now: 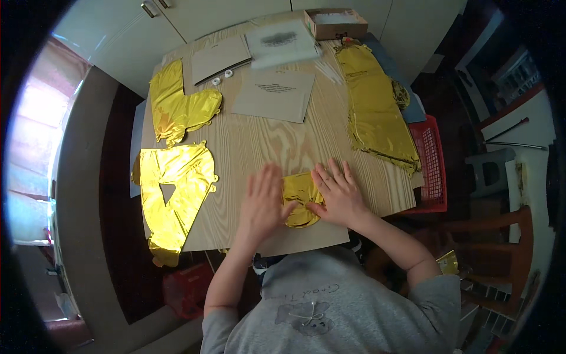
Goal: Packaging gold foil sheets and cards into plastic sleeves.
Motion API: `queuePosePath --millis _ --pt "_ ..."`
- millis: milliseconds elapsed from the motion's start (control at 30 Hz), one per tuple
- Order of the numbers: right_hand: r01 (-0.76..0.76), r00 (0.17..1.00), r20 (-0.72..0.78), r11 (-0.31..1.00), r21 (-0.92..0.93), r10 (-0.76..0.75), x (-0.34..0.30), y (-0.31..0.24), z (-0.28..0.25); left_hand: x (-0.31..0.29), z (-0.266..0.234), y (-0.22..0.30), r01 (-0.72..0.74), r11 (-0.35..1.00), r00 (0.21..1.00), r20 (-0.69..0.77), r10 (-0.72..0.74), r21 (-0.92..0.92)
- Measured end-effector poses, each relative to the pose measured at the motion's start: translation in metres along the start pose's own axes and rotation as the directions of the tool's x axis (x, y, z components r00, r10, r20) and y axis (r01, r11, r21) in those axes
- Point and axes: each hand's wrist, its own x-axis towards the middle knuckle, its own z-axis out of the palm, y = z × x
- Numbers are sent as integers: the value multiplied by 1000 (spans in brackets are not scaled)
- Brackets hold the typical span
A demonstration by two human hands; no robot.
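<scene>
A folded gold foil balloon (pixel 302 187) lies near the table's front edge, between my two hands. My left hand (pixel 262 206) is slightly blurred, with its fingers stretched forward and its thumb over the balloon's left side. Flat on the right side of the foil, my right hand (pixel 341 197) has its fingers apart. The two thumbs point toward each other across the crinkled middle. Neither hand grips anything; parts of the balloon are hidden under them.
On the left lie two flat gold foil balloons (pixel 184 109), (pixel 194 165). A stack of gold foil (pixel 377 106) covers the right side, by a red basket (pixel 435 159). Cardboard sheets (pixel 274 97), two small white rolls (pixel 229 74) and an open box (pixel 336 29) sit farther back.
</scene>
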Motion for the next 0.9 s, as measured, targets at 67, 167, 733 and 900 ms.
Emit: queuePosePath --millis 67,167,733,900 --pt "3 1000 6 1000 -6 -3 -1 -1 1 10 5 20 -75 996 996 46 77 -50" --pt "15 1000 8 999 -32 -15 1 1 1 18 23 36 -105 994 993 52 106 -16" --pt "7 999 44 999 -31 -6 2 -2 -4 -6 28 6 40 999 999 -8 -40 18" --pt "90 994 68 996 15 -91 -5 0 -10 -9 25 -1 39 999 999 29 -38 -8"
